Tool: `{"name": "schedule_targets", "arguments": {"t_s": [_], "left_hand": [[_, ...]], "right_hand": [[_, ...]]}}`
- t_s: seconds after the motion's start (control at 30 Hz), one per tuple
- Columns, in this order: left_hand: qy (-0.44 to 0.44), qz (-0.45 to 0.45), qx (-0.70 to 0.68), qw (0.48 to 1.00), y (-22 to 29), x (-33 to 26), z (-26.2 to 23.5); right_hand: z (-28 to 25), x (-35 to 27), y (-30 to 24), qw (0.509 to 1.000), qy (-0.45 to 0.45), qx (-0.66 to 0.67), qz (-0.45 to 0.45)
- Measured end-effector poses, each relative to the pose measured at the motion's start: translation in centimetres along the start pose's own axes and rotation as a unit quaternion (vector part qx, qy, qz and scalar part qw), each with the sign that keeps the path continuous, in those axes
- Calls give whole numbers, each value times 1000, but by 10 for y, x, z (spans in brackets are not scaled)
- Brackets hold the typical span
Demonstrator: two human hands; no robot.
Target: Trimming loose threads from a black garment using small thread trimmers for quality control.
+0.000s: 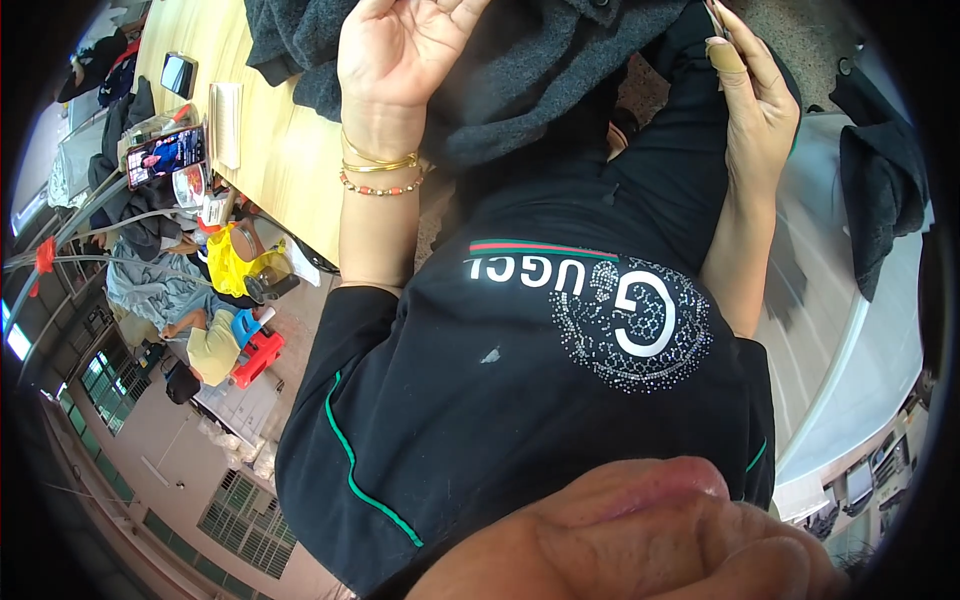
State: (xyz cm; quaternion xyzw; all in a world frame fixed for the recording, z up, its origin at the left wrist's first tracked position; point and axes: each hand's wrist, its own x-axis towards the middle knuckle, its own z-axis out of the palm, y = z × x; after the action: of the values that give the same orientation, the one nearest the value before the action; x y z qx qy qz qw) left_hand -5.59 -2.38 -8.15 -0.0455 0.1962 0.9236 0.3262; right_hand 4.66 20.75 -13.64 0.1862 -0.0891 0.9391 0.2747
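because the unclenched left hand (405, 50) seems empty, dark-grey woolly cloth (520, 115) at twelve o'clock could slide. right hand (755, 110) pinches a thin, indistinct object (715, 20).

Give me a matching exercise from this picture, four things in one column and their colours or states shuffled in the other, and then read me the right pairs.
Things:
1. Left hand
2. Beaded bracelet
3. Fuzzy cloth
4. Tabletop

Colours or states:
A. Dark grey
B. Pale, with a wood grain
C. Open, palm showing
D. Orange and gold

Right pairs: 1-C, 2-D, 3-A, 4-B.
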Motion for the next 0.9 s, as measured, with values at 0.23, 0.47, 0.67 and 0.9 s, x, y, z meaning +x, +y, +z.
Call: {"name": "schedule_targets", "arguments": {"t_s": [0.23, 0.47, 0.67, 0.9], "left_hand": [[38, 42, 63, 996, -8, 11, 4], [40, 36, 164, 985, -20, 2, 7], [-65, -56, 446, 891, -62, -43, 35], [-25, 175, 464, 868, -66, -53, 29]], "right_hand": [[-2, -2, -5, 999, -19, -44, -6], [32, 2, -36, 708, 35, -701, 73], [63, -5, -13, 750, -6, -636, 184], [83, -9, 30, 695, -135, -683, 177]]}}
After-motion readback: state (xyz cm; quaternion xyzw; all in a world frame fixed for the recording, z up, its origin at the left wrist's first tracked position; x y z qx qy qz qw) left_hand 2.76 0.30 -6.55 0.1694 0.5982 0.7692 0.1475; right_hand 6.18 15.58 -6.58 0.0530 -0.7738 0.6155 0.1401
